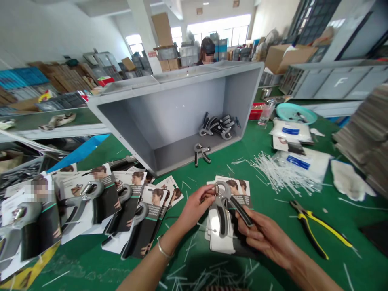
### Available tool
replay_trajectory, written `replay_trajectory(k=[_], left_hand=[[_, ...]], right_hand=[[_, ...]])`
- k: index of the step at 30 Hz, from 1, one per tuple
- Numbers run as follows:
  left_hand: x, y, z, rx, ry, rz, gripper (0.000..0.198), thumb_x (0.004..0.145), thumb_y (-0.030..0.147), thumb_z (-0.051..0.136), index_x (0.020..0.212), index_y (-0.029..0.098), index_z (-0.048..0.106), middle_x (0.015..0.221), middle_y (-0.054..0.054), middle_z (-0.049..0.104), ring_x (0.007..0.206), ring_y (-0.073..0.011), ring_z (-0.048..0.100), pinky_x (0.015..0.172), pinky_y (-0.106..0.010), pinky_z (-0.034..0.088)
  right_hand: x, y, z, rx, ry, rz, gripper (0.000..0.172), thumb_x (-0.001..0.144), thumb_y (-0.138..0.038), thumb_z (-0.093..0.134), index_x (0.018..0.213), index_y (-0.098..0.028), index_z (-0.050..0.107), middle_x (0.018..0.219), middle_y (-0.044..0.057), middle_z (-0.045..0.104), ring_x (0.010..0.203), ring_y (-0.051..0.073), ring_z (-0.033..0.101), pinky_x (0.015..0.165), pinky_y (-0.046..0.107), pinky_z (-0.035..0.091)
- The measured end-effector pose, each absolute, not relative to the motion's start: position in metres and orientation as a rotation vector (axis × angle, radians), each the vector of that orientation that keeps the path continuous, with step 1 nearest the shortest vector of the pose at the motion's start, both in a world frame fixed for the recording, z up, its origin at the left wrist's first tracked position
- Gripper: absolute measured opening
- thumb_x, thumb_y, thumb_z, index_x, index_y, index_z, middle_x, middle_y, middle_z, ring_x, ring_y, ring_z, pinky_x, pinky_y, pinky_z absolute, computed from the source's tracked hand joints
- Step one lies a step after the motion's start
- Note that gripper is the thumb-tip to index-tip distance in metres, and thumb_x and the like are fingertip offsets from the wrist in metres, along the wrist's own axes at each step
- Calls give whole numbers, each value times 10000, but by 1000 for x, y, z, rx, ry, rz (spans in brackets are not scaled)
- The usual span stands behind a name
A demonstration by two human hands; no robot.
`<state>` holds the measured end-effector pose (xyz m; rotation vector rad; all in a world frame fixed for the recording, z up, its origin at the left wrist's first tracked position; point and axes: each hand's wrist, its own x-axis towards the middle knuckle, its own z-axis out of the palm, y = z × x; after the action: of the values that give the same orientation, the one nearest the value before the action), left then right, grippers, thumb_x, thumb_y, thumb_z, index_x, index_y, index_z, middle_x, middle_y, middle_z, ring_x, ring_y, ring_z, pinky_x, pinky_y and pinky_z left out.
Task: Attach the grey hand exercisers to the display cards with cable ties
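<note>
As the left hand (194, 206), a silver bangle (164, 248) at its wrist, pinches the spring end of a grey-and-black metal hand gripper (224, 210) between fingers and thumb, the right hand (263, 234) curls around its black padded handle, above a stack of white printed cards (220, 242) on the green counter (91, 264). Fanned carded grippers (112, 202) lie at left; white plastic cable ties (281, 173) and yellow-and-black pliers (312, 228) lie at right; loose black-and-grey grippers (216, 126) sit inside a large grey plastic bin (169, 109)
</note>
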<state>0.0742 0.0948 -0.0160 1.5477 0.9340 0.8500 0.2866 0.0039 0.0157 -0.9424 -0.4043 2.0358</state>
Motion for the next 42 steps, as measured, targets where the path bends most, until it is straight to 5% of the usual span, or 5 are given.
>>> replay_trajectory(k=[5, 11, 22, 33, 42], left_hand=[[71, 87, -19, 1677, 918, 726, 353, 907, 289, 592, 1250, 209, 618, 1176, -80, 683, 1036, -201, 643, 968, -359, 478], [78, 85, 6, 1966, 921, 541, 318, 910, 261, 583, 1220, 220, 642, 1174, -77, 662, 1089, -213, 609, 1007, -358, 443], [56, 75, 8, 2090, 1069, 438, 170, 909, 182, 555, 1053, 224, 636, 1021, -37, 616, 925, -190, 600, 882, -333, 473], [87, 109, 0, 2165, 988, 542, 292, 930, 163, 525, 1200, 206, 626, 1175, -93, 634, 1141, -227, 555, 1030, -407, 410], [104, 90, 6, 2239, 885, 580, 156, 886, 168, 643, 1013, 238, 699, 1041, -15, 718, 1027, -198, 590, 966, -381, 389]], right_hand=[[302, -8, 5, -1310, -979, 1984, 445, 947, -590, 439, 870, -181, 597, 608, 11, 615, 355, 50, 264, 326, 175, 175], [333, -2, 6, -1780, -1633, 1052, 335, 962, -533, 435, 888, -235, 568, 701, 21, 665, 656, 205, 626, 633, 317, 451], [294, -12, 9, -1984, -1953, 951, 284, 915, -332, 530, 1172, -211, 519, 889, 59, 665, 729, 241, 639, 652, 350, 465], [297, -21, 7, -1473, -2338, 449, 228, 916, -140, 548, 1025, -282, 689, 1441, 48, 490, 1213, 330, 428, 950, 514, 439], [282, 8, -8, -1458, -2052, 574, 77, 940, -176, 559, 875, -193, 596, 975, 70, 634, 946, 240, 532, 886, 429, 440]])
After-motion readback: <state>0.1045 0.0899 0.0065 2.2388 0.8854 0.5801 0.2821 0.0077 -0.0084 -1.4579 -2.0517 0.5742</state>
